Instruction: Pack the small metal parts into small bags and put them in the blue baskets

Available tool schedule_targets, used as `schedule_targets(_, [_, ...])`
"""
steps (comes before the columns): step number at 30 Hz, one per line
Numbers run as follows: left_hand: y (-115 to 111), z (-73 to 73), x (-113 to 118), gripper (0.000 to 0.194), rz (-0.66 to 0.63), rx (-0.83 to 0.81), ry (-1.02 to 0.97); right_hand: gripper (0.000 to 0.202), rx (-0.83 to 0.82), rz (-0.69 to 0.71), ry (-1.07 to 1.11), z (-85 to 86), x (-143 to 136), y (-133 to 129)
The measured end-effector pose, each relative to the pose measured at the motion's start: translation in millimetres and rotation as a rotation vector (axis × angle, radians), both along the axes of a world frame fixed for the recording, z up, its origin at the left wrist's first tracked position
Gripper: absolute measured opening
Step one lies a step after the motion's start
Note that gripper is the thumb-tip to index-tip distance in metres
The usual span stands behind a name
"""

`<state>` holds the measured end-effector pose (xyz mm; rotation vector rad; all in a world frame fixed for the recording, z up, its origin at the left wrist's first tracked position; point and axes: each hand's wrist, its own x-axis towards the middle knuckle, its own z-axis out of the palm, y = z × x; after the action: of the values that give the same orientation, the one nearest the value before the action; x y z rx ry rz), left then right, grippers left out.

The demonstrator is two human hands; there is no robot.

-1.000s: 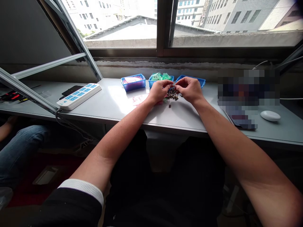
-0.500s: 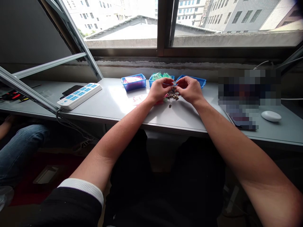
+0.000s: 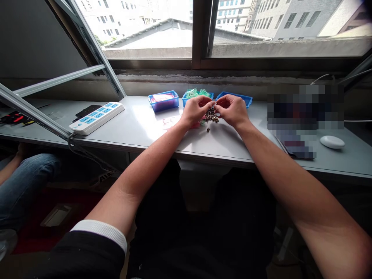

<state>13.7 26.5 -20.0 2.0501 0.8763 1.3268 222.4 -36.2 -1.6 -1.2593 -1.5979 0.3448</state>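
My left hand (image 3: 195,111) and my right hand (image 3: 233,110) meet fingertip to fingertip above a pile of small brown metallic pieces (image 3: 211,116). Both hands are closed in a pinch; whatever is between the fingertips is too small to name. One loose piece (image 3: 208,130) lies in front of the pile. Flat pink and clear bags (image 3: 170,122) lie left of the pile, partly behind my left hand. Behind the hands stand a blue tray with green bags (image 3: 198,93) and another blue tray (image 3: 247,100), partly hidden by my right hand.
A blue tray with pink bags (image 3: 163,101) stands at the back left. Farther left are a white power strip (image 3: 97,118) and a metal frame (image 3: 99,46). A white mouse (image 3: 332,142) lies right, beside a pixelated area. Another person's jeans-clad leg (image 3: 26,186) shows lower left.
My fingertips have come together and risen slightly above the pile. At the far left, the other person's arm has shifted to the right.
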Motion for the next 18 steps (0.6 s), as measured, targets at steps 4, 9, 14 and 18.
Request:
schedule_targets(4, [-11.2, 5.2, -1.2, 0.025, -0.026, -0.041, 0.053, 0.017, 0.041, 0.010, -0.055, 2.8, -1.5, -1.8])
schedule_targets(9, [-8.1, 5.4, -2.2, 0.015, -0.013, -0.099, 0.041, 0.013, 0.028, 0.061, -0.093, 4.7, -2.3, -4.0])
schedule_targets(14, [-7.0, 5.0, -1.6, 0.023, -0.013, -0.086, 0.030, 0.011, 0.016, 0.023, -0.035, 4.3, -0.7, -2.0])
schedule_targets(18, [-6.4, 2.2, -1.2, 0.027, -0.028, -0.076, 0.047, 0.012, 0.000, 0.019, -0.041, 4.2, 1.1, -1.4])
